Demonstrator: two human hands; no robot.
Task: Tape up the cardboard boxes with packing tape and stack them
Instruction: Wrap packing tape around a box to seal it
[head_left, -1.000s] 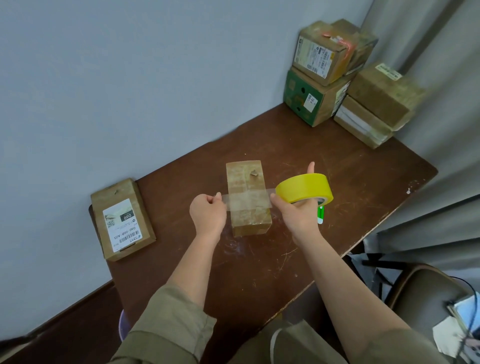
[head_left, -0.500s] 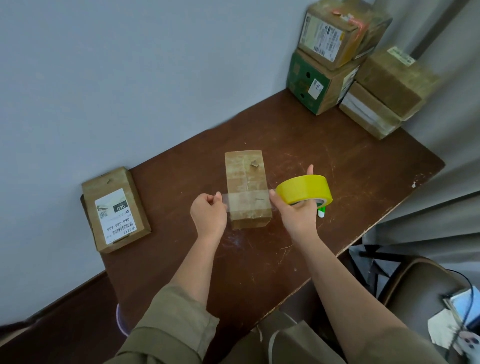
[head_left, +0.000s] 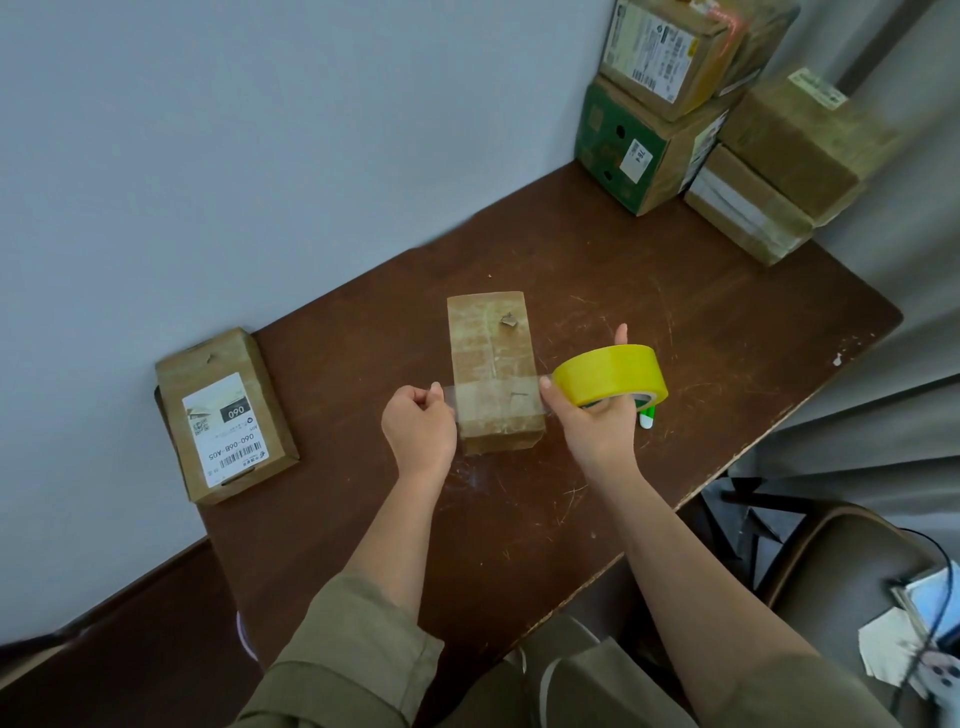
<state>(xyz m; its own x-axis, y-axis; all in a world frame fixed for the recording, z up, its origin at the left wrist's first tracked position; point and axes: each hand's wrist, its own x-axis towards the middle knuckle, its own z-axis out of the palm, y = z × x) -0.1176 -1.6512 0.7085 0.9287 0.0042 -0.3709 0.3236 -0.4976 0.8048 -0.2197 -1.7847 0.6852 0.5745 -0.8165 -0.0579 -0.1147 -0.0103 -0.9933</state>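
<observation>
Clear packing tape (head_left: 496, 396), stretched across the small brown cardboard box (head_left: 493, 371) mid-desk (head_left: 675, 332), could crease or stick crooked if the left hand (head_left: 420, 434) pinching its end and the right hand (head_left: 597, 423) gripping the yellow roll (head_left: 610, 375) beside the box lower unevenly.

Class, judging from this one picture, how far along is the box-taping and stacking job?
Done: four boxes stand stacked in the far corner. In hand: the left hand pinches the tape end while the right hand holds the yellow roll, stretching a strip across the middle box. Left: cutting, stacking it, and the labelled box by the wall.
</observation>
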